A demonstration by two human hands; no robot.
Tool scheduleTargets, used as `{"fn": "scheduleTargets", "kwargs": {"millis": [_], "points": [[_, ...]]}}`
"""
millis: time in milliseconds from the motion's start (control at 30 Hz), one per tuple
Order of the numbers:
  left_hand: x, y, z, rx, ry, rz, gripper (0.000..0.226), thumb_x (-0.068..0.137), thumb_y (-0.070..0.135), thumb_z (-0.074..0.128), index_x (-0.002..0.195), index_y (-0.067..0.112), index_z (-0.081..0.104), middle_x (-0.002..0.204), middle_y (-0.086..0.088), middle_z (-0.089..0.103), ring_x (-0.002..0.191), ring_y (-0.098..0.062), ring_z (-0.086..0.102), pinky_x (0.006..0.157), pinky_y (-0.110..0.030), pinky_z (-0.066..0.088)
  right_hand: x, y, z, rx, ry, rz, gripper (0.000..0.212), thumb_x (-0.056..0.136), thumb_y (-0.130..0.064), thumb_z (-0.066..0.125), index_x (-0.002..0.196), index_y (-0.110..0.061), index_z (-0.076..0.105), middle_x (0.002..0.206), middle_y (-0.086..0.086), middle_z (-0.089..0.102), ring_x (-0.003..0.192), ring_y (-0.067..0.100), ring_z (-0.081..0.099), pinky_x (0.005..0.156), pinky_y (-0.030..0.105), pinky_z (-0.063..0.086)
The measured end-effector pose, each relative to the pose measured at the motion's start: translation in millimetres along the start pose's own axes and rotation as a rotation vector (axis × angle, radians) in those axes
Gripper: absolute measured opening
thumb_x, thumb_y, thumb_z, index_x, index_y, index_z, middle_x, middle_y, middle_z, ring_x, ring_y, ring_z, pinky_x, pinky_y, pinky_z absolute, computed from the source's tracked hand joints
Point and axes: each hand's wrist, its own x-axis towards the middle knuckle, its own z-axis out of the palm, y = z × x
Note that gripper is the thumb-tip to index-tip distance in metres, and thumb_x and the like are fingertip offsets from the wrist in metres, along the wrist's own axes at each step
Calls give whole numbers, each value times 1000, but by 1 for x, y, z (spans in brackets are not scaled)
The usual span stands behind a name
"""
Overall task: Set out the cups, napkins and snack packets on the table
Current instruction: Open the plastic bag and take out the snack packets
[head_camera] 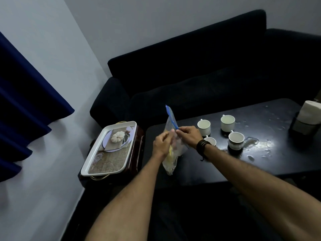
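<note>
- hands meet over the near-left part of the bench: left hand is closed around the middle of a clear zip bag, and right hand pinches the bag's blue seal strip between fingertips.
- bag hangs upright between them, its bottom at or just above the bench edge; i cannot tell if it touches. something yellow sits in its lower half, probably snacks, though the contents are too blurred to name.
- four cups already stand on the bench just right of the hands, grouped close together, so the cup step looks done.
- pale napkin stack in a dark holder sits at the far right edge of the bench; whether napkins count as set out is unclear.
- tray lies on a small stand left of the bench, holding nothing loose that i can see.
- step in hand, as i judge it: opening the bag to get the snack packets out.
- next move likely calls for the right hand to pull the seal apart while the left holds the bag steady, then a reach inside. bag is limp and could sag or spill toward the near edge, and wet-looking smears on the bench right of the cups are worth avoiding.
</note>
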Motion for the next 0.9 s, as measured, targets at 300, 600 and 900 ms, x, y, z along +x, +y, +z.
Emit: {"fn": "scheduleTargets", "kwargs": {"millis": [300, 600, 900], "points": [[-6, 31, -3, 210, 248, -135, 36, 77, 51, 70, 74, 16, 79, 66, -4, 74, 66, -18, 72, 63, -29, 60, -30, -19, 2, -93, -208, -100, 24, 90, -29, 65, 107, -17, 77, 109, 5, 72, 97, 14, 64, 86, 29, 50], [-14, 36, -2, 87, 201, -256, 22, 87, 29, 66, 70, 17, 72, 89, -12, 75, 85, -26, 72, 81, -41, 60, -35, -29, 1, 199, -109, 108, 26, 91, -26, 67, 107, -6, 69, 95, 11, 72, 73, 20, 69, 61, 22, 55], [-22, 36, 9, 20, 130, -225, 10, 84, 4, 72, 75, 8, 72, 85, -15, 75, 69, -22, 75, 65, -35, 63, -31, -24, 2, 79, 18, 189, 16, 84, -24, 72, 86, -9, 76, 80, 11, 73, 60, 13, 68, 58, 25, 60]]}}
